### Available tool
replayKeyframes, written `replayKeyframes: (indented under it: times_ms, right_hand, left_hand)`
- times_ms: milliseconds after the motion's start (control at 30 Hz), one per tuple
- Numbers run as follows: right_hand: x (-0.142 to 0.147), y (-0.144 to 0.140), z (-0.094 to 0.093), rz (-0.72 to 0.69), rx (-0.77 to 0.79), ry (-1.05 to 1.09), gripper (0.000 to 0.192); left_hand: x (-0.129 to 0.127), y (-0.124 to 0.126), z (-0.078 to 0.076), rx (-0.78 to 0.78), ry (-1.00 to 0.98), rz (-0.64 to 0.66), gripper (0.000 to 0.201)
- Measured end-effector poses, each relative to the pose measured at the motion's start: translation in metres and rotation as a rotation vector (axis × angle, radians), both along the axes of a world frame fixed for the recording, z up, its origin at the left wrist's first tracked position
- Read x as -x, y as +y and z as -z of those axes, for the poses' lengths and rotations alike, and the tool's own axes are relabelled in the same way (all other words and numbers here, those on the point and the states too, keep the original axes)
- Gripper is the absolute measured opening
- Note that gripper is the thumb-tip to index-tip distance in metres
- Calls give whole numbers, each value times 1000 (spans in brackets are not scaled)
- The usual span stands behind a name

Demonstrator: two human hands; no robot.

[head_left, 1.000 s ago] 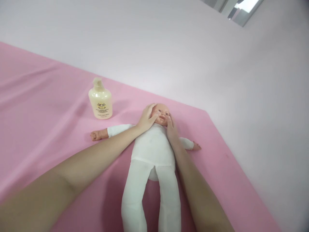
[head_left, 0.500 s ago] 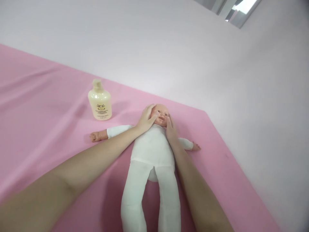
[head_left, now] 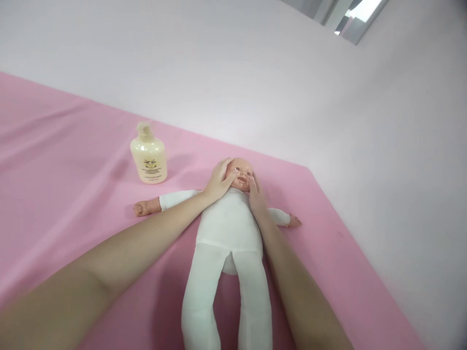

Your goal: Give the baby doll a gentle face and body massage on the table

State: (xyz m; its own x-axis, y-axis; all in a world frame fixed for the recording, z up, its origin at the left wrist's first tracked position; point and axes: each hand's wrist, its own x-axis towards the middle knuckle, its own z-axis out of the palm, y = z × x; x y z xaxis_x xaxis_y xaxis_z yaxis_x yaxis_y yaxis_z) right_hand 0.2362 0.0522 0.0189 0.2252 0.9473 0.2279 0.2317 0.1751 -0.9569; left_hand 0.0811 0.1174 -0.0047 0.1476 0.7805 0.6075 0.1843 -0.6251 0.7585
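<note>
A baby doll [head_left: 229, 218] with a white cloth body lies on its back, arms spread out to both sides and legs toward me. My left hand [head_left: 219, 182] cups one side of the doll's head [head_left: 241, 166], its thumb resting on the cheek near the nose. On the opposite side, my right hand [head_left: 257, 194] holds the head too, with the thumb against the cheek by the mouth. Fingers of both hands wrap around the sides of the head and are partly hidden behind it.
A pale yellow pump bottle [head_left: 149, 158] with a cow picture stands upright left of the doll's head. Pink cloth [head_left: 73, 146] with a few creases covers the surface, ending behind the doll and at right. Beyond lies a whitish area [head_left: 226, 73].
The whole view has shifted slightly. Both hands stay on the doll's head, with hardly any visible movement of the thumbs on the cheeks.
</note>
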Motion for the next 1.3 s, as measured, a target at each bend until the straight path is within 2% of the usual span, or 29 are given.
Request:
replayKeyframes:
  times_ms: [267,767,1300]
  right_hand:
    - [0,0,1,14,20,12,72]
    - [0,1,2,-2,-44,-27,63]
    - [-1,2,4,-2,-37,-32,64]
  left_hand:
    - [0,1,0,-13,-10,-10,55]
    - [0,0,0,11,0,-10,56]
    - [0,1,0,8,-13,-11,54]
